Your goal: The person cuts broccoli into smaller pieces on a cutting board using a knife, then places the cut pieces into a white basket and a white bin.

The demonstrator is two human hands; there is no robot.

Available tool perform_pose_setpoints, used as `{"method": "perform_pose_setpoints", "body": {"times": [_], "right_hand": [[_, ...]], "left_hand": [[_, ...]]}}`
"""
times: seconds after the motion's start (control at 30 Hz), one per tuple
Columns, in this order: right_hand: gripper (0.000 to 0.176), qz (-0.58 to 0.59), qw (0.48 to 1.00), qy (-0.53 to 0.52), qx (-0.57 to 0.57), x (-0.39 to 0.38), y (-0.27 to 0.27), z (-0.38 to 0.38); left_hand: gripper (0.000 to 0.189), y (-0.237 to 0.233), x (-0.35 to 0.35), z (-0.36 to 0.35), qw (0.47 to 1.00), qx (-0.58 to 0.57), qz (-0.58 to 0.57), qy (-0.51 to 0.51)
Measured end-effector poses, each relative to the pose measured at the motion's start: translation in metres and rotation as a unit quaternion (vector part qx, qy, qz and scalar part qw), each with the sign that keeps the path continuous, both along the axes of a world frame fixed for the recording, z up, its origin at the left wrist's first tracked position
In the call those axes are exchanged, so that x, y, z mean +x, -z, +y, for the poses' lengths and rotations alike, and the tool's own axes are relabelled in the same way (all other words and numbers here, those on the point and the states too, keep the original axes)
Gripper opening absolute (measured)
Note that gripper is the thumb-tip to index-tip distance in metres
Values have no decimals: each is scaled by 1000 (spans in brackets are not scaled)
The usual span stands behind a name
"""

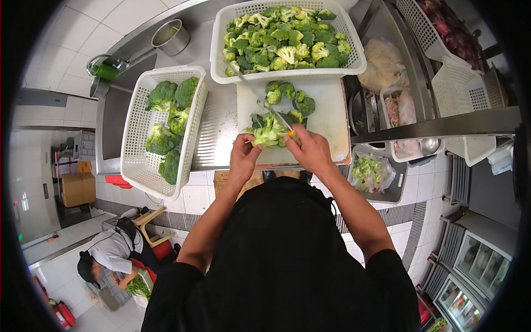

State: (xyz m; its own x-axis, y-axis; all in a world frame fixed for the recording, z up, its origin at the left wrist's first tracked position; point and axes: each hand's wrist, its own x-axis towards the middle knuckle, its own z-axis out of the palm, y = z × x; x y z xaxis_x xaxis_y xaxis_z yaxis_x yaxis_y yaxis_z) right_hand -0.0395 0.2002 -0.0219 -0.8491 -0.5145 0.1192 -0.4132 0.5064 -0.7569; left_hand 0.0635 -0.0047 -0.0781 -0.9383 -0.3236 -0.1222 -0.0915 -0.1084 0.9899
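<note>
A head of broccoli lies stem toward me at the near edge of the white cutting board. My left hand has its fingers closed on the left side of that head. My right hand grips a knife by its yellow-marked handle, the blade pointing up and left over the broccoli. Several cut florets lie on the board beyond the blade. Behind the board a large white basket is full of cut broccoli.
Left stands a white basket with several broccoli heads. A metal pot is at the back left. Right of the board, a grey bin holds trimmings below a metal rail. A person works at the lower left.
</note>
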Motion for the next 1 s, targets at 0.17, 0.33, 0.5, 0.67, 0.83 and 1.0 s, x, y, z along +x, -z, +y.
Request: {"method": "perform_pose_setpoints", "body": {"times": [0.17, 0.33, 0.5, 0.67, 0.83, 1.0], "right_hand": [[27, -34, 994, -61, 81, 22, -33, 37], [27, -99, 970, -84, 203, 49, -64, 90], [27, -131, 948, -74, 279, 61, -82, 110], [27, -122, 939, -73, 312, 61, -104, 99], [25, -110, 915, -125, 366, 49, -95, 65], [25, -98, 927, -128, 338, 33, -34, 35]], "left_hand": [[37, -1, 0, 2, 986, -126, -104, -16], [47, -8, -1, 8, 939, -343, -26, -27], [50, -8, -4, 1, 938, -342, -56, -4], [49, -7, -5, -2, 937, -347, -37, 2], [48, -8, -6, -3, 940, -341, -26, 8], [48, -11, -10, -2, 944, -328, -44, -4]]}}
